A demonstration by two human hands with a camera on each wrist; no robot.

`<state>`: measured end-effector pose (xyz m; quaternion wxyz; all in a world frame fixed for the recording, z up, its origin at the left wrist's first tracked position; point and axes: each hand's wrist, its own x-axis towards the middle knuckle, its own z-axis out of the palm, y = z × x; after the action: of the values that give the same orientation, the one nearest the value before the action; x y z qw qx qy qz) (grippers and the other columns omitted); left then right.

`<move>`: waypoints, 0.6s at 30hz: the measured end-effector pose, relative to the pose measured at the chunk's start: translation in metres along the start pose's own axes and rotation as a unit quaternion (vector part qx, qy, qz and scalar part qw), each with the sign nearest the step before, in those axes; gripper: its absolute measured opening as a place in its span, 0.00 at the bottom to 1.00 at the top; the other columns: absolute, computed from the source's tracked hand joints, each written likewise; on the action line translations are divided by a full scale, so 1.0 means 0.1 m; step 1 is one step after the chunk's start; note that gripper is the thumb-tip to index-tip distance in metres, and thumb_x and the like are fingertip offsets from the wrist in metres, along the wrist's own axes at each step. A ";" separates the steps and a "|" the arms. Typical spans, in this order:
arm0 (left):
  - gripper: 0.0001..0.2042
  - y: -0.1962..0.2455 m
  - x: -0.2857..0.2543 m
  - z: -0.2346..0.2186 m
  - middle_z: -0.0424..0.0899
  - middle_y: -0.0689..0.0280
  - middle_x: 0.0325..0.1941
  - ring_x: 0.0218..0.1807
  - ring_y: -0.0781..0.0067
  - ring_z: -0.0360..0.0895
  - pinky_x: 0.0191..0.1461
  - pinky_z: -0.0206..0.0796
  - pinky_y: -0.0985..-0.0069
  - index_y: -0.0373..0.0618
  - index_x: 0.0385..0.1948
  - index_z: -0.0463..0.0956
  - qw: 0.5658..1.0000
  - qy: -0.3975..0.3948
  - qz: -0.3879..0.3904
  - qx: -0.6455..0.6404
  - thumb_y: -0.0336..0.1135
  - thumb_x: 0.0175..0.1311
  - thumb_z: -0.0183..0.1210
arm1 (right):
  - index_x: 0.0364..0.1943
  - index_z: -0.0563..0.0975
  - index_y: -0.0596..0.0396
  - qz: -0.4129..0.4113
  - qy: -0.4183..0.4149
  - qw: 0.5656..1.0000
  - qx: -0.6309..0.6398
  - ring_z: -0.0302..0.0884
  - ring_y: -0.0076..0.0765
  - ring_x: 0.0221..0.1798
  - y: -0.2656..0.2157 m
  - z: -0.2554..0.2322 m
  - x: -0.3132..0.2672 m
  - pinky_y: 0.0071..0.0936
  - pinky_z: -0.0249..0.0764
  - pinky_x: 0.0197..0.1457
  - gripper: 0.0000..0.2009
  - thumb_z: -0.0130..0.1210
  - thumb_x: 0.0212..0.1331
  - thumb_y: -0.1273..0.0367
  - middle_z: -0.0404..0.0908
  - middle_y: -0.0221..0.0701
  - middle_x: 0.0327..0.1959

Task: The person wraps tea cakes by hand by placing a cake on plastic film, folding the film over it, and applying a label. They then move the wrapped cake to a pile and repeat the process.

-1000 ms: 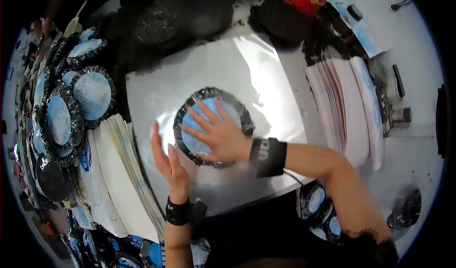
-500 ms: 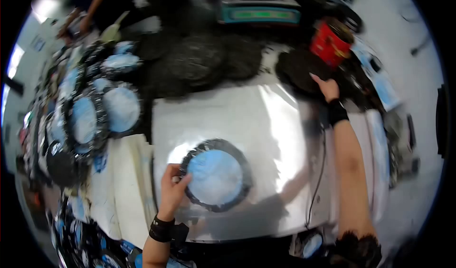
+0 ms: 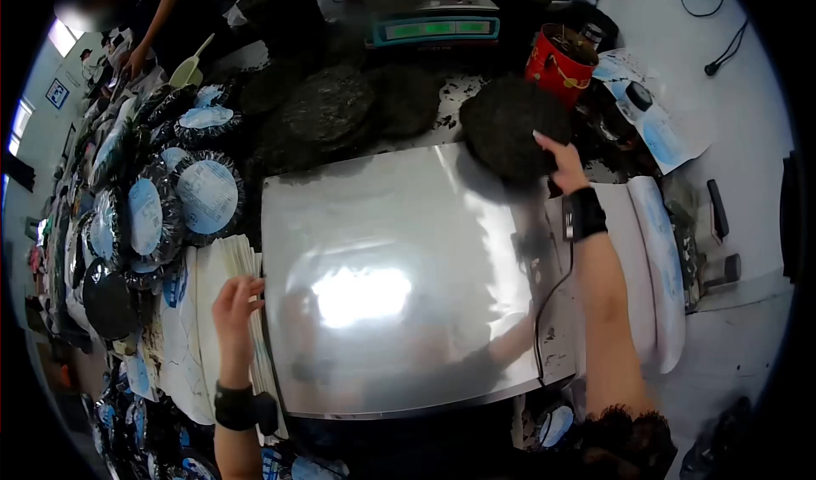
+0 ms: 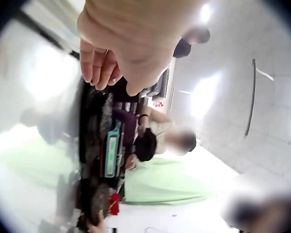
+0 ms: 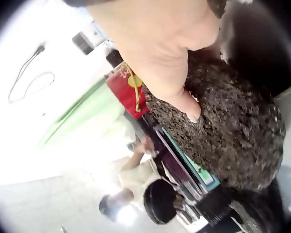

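Note:
A dark, rough round cake (image 3: 512, 130) is gripped at its right edge by my right hand (image 3: 568, 167), beyond the back right of the shiny metal sheet (image 3: 382, 225). In the right wrist view the thumb of my right hand (image 5: 160, 53) presses on the top face of the cake (image 5: 233, 126); its other fingers are hidden. My left hand (image 3: 237, 314) is at the sheet's left edge, over a stack of white paper (image 3: 212, 310), with fingers slightly bent. The left wrist view shows my left hand (image 4: 126, 48) holding nothing.
Wrapped black discs with blue labels (image 3: 206, 197) pile up at the left. More dark cakes (image 3: 327, 103) lie behind the sheet, with a scale (image 3: 438, 28) and a red can (image 3: 560, 66) farther back. Folded pink-white sheets (image 3: 654, 267) stand at the right.
The wrapped disc has left the metal sheet. My left hand has moved off to the sheet's left edge. My right hand went from that disc to the dark cake, which it now grips.

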<state>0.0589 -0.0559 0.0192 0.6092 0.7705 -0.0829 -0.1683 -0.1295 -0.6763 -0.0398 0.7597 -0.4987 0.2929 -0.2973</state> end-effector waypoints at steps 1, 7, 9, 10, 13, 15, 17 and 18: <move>0.22 -0.17 0.00 0.21 0.85 0.60 0.54 0.58 0.71 0.81 0.59 0.71 0.73 0.41 0.60 0.77 1.000 -0.012 0.005 0.011 0.49 0.77 0.54 | 0.50 0.83 0.61 -0.006 -0.006 1.000 -0.023 0.85 0.34 0.46 -0.03 0.18 -0.38 0.30 0.82 0.50 0.17 0.71 0.56 0.73 0.87 0.34 0.46; 0.35 -0.34 0.03 1.53 0.67 0.52 0.75 0.76 0.58 0.63 0.79 0.51 0.65 0.37 0.76 0.55 0.985 -0.146 0.062 -0.073 0.47 0.74 0.57 | 0.65 0.69 0.67 -0.155 -0.035 0.932 -0.326 0.80 0.48 0.61 1.28 1.59 -2.00 0.37 0.75 0.65 0.37 0.73 0.56 0.60 0.80 0.49 0.60; 0.35 -0.38 -0.02 1.54 0.72 0.51 0.70 0.70 0.58 0.70 0.74 0.60 0.66 0.35 0.74 0.58 0.994 -0.076 0.066 -0.053 0.35 0.68 0.64 | 0.64 0.70 0.65 -0.121 -0.014 0.951 -0.283 0.74 0.53 0.66 1.22 1.94 -2.23 0.42 0.70 0.68 0.35 0.69 0.59 0.57 0.77 0.52 0.61; 0.35 -0.46 -0.03 1.51 0.74 0.51 0.68 0.68 0.58 0.72 0.72 0.63 0.66 0.34 0.73 0.60 0.994 -0.057 0.079 -0.045 0.32 0.65 0.66 | 0.63 0.70 0.65 -0.104 -0.028 0.957 -0.271 0.73 0.55 0.67 1.25 1.97 -2.23 0.44 0.70 0.68 0.34 0.69 0.59 0.57 0.76 0.52 0.62; 0.35 -0.46 -0.04 1.49 0.76 0.51 0.66 0.66 0.57 0.75 0.70 0.67 0.65 0.34 0.72 0.61 0.992 -0.028 0.116 0.050 0.30 0.63 0.68 | 0.70 0.65 0.66 -0.172 -0.089 0.813 -0.549 0.66 0.57 0.72 1.02 1.83 -2.17 0.44 0.66 0.72 0.40 0.70 0.58 0.59 0.68 0.55 0.69; 0.37 -0.48 0.00 1.51 0.74 0.51 0.68 0.67 0.56 0.74 0.71 0.66 0.65 0.34 0.73 0.59 0.989 -0.022 0.113 0.096 0.29 0.63 0.68 | 0.64 0.69 0.64 -0.350 -0.142 0.731 -0.568 0.62 0.68 0.70 0.74 2.01 -2.18 0.57 0.59 0.73 0.40 0.69 0.54 0.51 0.68 0.54 0.68; 0.39 -0.52 0.02 1.49 0.70 0.49 0.71 0.70 0.55 0.71 0.73 0.63 0.64 0.34 0.75 0.55 0.983 -0.030 0.103 0.148 0.29 0.63 0.67 | 0.65 0.69 0.66 -0.356 -0.181 0.720 -0.567 0.63 0.68 0.71 0.68 2.14 -2.13 0.58 0.58 0.74 0.42 0.70 0.52 0.49 0.67 0.54 0.69; 0.41 -0.54 -0.05 1.44 0.66 0.49 0.74 0.72 0.54 0.68 0.75 0.61 0.64 0.35 0.76 0.52 0.995 -0.036 0.076 0.047 0.30 0.63 0.67 | 0.65 0.69 0.67 -0.349 -0.162 0.726 -0.570 0.64 0.66 0.71 0.81 2.10 -1.94 0.56 0.59 0.74 0.43 0.71 0.51 0.48 0.67 0.55 0.70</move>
<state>-0.0012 -0.1721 -0.0608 0.5801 0.7829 -0.1714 -0.1453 -0.0871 -0.3825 -0.0168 0.2106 -0.9456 0.0844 -0.2331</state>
